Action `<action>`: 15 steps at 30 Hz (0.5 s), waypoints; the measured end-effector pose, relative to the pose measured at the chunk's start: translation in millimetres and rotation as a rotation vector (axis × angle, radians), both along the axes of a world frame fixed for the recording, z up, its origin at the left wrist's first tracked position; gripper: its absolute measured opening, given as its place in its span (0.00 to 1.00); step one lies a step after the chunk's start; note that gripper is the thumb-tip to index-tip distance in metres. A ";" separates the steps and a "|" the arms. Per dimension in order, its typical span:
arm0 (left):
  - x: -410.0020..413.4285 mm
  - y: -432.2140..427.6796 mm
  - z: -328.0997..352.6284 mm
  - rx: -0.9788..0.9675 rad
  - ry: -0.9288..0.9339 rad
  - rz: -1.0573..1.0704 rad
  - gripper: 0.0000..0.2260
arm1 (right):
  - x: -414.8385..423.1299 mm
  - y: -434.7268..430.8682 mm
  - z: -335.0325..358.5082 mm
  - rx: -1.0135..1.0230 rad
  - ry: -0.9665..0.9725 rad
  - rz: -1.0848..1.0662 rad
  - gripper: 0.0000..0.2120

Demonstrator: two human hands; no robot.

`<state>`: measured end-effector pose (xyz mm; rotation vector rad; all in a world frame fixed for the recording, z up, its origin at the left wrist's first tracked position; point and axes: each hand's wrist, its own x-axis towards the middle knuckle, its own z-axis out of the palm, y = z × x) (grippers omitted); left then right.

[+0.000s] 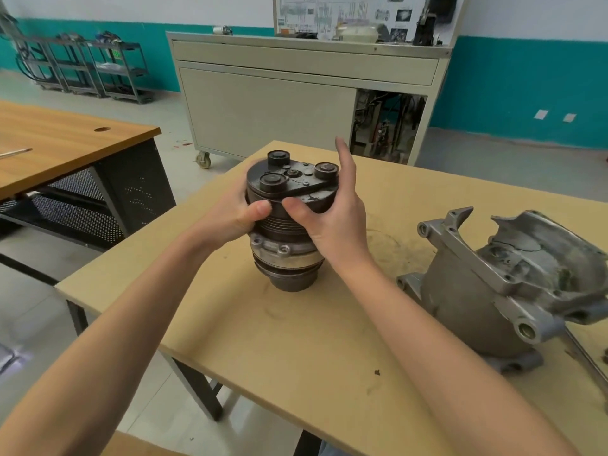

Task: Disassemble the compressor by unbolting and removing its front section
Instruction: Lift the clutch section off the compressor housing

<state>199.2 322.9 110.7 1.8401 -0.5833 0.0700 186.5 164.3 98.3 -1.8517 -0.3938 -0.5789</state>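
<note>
The compressor's front section point(289, 232) stands upright on the tan table point(296, 340), a dark pulley with a clutch plate and three round bosses on top and a silver bolted flange below. My left hand point(237, 215) grips the pulley's left side, thumb across the front. My right hand point(329, 212) holds its right side with the thumb pressed on the front and the index finger pointing up. The grey aluminium compressor housing point(513, 284) lies apart on its side at the right.
A beige wheeled cabinet point(296, 93) stands behind the table. A wooden desk point(65, 143) is at the left, and dark shelving carts point(92, 67) line the far wall. A metal tool point(589, 360) lies by the table's right edge.
</note>
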 end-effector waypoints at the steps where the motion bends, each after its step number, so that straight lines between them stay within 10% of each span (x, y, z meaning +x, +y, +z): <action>1: 2.2 -2.4 -1.3 -0.008 -0.002 0.022 0.61 | 5.4 -4.0 1.4 -0.001 0.004 0.024 0.51; 7: 11.2 -31.6 -16.8 -0.128 -0.079 0.286 0.42 | 33.2 -31.0 8.5 0.046 0.121 0.167 0.57; 15: 38.9 -14.4 -1.2 -0.073 -0.002 0.080 0.46 | 28.2 -3.6 0.3 0.136 0.040 -0.146 0.47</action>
